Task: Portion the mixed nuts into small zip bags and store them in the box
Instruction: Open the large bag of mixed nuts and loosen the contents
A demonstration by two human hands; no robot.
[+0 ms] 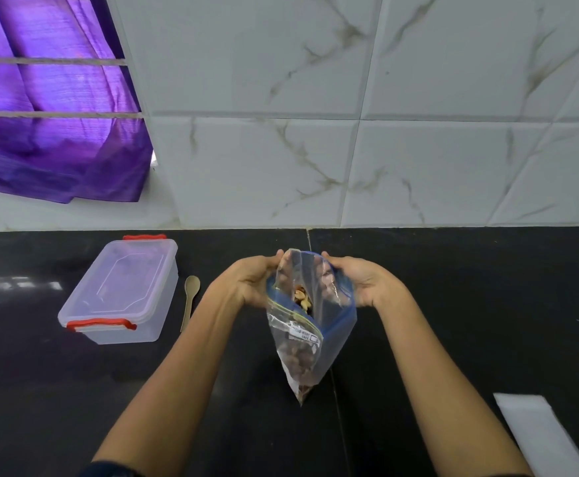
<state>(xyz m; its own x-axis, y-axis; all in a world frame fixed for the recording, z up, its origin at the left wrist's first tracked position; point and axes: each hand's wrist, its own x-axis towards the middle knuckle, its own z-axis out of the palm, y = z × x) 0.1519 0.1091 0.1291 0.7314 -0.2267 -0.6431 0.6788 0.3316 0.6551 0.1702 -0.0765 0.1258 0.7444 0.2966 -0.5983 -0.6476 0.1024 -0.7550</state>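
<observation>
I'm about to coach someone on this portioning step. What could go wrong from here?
1. The zip bag of mixed nuts is held open above the counter by its top edge only; if the left hand or right hand loses its grip, nuts may spill.
2. The box has its lid on, and the spoon lies aside, so both hands are busy.

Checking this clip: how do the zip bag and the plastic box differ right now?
The zip bag is open at its mouth; the plastic box has its lid on. The bag is held up by the left hand and right hand; the box rests on the counter. Nuts show in the bag; the box shows none. Both are see-through.
</observation>
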